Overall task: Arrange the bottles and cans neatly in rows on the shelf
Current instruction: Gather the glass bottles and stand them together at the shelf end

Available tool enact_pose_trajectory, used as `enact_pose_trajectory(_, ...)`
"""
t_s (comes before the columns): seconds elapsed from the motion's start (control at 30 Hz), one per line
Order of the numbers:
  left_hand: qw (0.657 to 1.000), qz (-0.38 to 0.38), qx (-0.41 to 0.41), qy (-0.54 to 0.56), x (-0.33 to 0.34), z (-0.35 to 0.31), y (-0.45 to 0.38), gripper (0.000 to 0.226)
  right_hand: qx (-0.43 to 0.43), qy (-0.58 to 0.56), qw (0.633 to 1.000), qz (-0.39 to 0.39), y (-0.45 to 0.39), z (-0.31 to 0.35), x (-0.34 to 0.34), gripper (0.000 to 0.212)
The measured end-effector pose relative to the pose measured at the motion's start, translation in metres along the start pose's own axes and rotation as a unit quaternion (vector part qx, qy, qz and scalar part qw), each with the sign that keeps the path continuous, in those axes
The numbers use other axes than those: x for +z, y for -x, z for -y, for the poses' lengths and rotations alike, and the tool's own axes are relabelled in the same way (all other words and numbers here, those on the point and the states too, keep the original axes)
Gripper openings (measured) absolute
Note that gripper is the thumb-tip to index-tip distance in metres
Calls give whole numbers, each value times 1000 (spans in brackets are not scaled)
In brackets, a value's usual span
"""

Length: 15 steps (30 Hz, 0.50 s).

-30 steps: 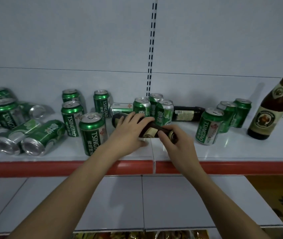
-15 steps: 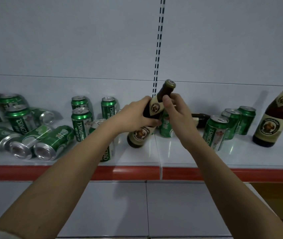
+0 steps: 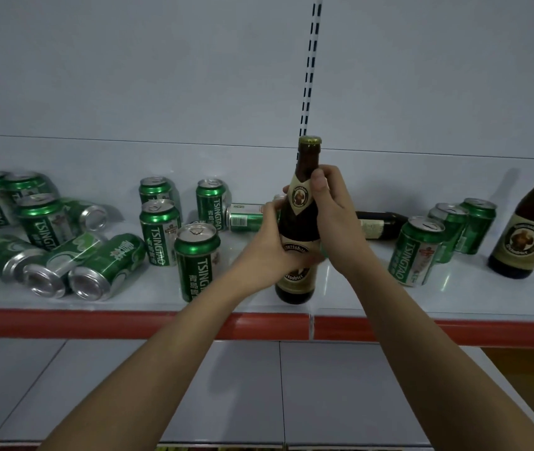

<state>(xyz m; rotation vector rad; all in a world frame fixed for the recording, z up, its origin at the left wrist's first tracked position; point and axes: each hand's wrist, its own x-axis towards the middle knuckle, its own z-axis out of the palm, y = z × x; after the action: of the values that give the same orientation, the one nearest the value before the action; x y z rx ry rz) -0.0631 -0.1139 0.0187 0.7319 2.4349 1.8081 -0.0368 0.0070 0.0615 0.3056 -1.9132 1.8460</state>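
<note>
Shelving fills the view: a white shelf (image 3: 340, 288) with a red front edge (image 3: 96, 323) runs from left to right, backed by a pale panel with a slotted upright (image 3: 311, 60), and a lower shelf (image 3: 242, 385) lies nearer the camera.

At the far right stands a second brown bottle (image 3: 530, 229), upright and partly cut by the frame. Near the middle front, a brown bottle (image 3: 301, 219) stands upright with its base on the shelf close to the red edge. The left hand (image 3: 270, 249) wraps its fingers round the bottle's lower body over the label, and the right hand (image 3: 334, 216) curls its fingers round the shoulder and neck label; both are grasping it. Behind the right hand a third dark bottle (image 3: 382, 225) lies on its side, neck hidden.

Just left of the held bottle stands an upright green can (image 3: 197, 262), with three more upright cans (image 3: 159, 232) behind it and one can lying sideways (image 3: 246, 218) farther back. At the left, a jumble of fallen cans (image 3: 93, 271) lies with ends facing near, beside a few standing cans (image 3: 39, 222). Right of the hands, three upright cans (image 3: 417, 252) stand close together between the lying bottle and the far-right bottle.
</note>
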Motion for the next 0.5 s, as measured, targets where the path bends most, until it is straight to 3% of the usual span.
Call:
enact_pose_trajectory(0.1, 1000, 5, -16, -13, 14, 21, 12, 107, -1, 8, 1000, -7, 0, -2, 3, 22)
enact_pose_trajectory(0.3, 997, -67, -28, -8, 30, 37, 13, 88, -18, 21, 1000, 3, -1, -5, 6, 20)
enact_pose_trajectory(0.5, 993, -116, -13, -19, 32, 15, 17, 74, -23, -41, 999, -25, -12, 8, -1, 31)
